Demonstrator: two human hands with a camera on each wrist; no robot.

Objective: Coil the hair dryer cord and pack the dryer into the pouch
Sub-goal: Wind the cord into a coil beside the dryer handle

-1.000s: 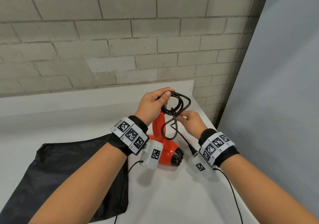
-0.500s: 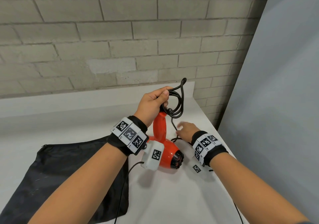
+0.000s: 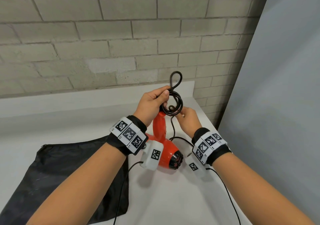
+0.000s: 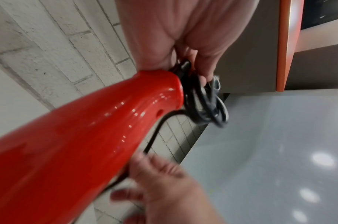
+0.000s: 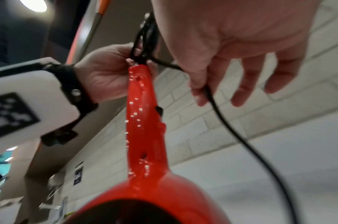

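A red hair dryer (image 3: pixel 167 153) lies on the white table (image 3: pixel 173 198), its handle (image 3: pixel 160 126) pointing up. My left hand (image 3: pixel 152 101) grips the coiled black cord (image 3: pixel 174 103) at the handle's top; one loop sticks up above the fist. In the left wrist view the coil (image 4: pixel 204 103) hangs off the handle end (image 4: pixel 106 136). My right hand (image 3: pixel 188 120) is just right of the coil and pinches the loose cord strand (image 5: pixel 221 115), which runs down to the table. The black pouch (image 3: pixel 60 178) lies flat at the left.
A brick wall (image 3: pixel 121 43) backs the table. A grey panel (image 3: pixel 277 103) stands along the right side, close to my right arm. Thin sensor cables (image 3: pixel 226 192) trail from both wristbands over the table front.
My right hand dropped to the table, then rose back up beside the coil with the strand. A cord loop now stands up above my left fist.
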